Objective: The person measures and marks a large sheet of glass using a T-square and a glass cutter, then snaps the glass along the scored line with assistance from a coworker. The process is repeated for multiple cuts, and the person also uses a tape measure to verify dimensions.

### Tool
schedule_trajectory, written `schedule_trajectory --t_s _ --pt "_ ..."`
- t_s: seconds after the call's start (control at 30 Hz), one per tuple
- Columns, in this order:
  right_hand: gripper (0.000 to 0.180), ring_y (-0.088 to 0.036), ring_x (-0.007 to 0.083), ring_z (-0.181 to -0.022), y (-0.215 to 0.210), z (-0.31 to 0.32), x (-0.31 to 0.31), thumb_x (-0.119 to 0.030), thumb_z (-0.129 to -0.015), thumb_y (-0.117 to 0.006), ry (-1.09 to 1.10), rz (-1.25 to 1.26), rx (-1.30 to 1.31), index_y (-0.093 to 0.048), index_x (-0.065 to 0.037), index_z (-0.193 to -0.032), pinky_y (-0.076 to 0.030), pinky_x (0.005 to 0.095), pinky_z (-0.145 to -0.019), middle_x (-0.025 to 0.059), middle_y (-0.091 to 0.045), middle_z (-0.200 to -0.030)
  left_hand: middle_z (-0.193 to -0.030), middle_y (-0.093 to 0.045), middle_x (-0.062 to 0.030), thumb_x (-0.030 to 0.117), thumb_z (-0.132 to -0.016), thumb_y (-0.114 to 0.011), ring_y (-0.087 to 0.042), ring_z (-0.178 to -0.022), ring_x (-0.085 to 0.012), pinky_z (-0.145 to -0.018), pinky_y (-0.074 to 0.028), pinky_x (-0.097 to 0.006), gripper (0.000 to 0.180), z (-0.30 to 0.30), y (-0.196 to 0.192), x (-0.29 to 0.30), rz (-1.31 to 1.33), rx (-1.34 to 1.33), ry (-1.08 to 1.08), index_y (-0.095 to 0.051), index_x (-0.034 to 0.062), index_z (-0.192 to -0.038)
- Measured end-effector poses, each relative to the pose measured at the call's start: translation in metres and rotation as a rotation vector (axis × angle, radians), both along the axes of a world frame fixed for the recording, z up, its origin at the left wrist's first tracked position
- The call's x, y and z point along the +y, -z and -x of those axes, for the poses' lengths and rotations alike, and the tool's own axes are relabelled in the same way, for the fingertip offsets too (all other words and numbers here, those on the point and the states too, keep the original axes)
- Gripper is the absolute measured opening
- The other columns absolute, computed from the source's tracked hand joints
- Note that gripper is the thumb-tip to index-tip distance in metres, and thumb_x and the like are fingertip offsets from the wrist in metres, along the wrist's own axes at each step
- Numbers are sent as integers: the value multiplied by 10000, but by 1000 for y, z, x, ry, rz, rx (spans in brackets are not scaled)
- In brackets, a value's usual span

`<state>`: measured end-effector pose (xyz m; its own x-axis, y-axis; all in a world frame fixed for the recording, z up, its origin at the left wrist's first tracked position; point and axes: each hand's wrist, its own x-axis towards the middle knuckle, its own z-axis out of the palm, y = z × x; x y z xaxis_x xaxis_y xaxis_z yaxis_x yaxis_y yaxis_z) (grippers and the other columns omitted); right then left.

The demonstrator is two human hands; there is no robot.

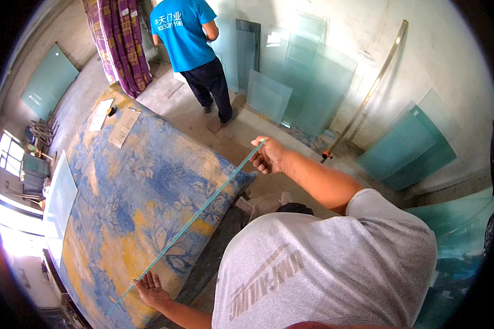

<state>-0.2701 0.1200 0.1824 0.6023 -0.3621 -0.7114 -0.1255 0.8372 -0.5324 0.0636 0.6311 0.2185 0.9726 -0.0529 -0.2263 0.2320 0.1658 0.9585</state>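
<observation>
A long, thin piece of glass (pixel 195 219) runs slantwise in front of me, from the upper right down to the lower left. Only its narrow green edge shows, so I cannot tell how wide it is. My right hand (pixel 268 156) is closed on its upper right end, fingers curled round. Farther down, near its lower left end, my left hand (pixel 151 291) grips it between thumb and fingers. Beneath the glass lies a worktable covered with worn blue and yellow patterned carpet (pixel 132 181).
On the table's far end lie brown cardboard (pixel 124 128), white paper (pixel 100 115) and a small dark object (pixel 112 111). A glass sheet (pixel 62 200) rests at its left edge. Panes (pixel 313 82) lean against the wall, near a long rod (pixel 370 90). A person in blue (pixel 186 38) stands beyond.
</observation>
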Motion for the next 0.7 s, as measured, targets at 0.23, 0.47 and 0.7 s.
schedule_trajectory --t_s 0.23,0.47,0.7 --pt "518 -518 233 -509 -1 2 0 -539 -905 -510 -6 -9 -6 -615 -40 -814 -379 386 -496 101 -597 -649 -1418 -484 -257 567 -928 -669 -542 -1292 -359 -1006 -490 -479 924 -12 15 17 78 6 69 -340 -108 -1467" --pt "519 -511 240 -499 -4 1 0 -536 -897 -517 -11 -10 -7 -622 -32 -831 -386 386 -503 104 -598 -648 -1410 -482 -271 562 -936 -661 -545 -1282 -367 -1003 -494 -491 937 -15 11 14 49 28 48 -320 -127 -1472" --pt "507 -508 240 -511 -8 -1 1 -531 -908 -511 14 -11 23 -606 -42 -812 -381 387 -514 97 -578 -639 -1437 -438 -299 566 -957 -624 -528 -1296 -389 -1031 -472 -522 927 -11 7 11 -10 -36 71 -300 -123 -1485"
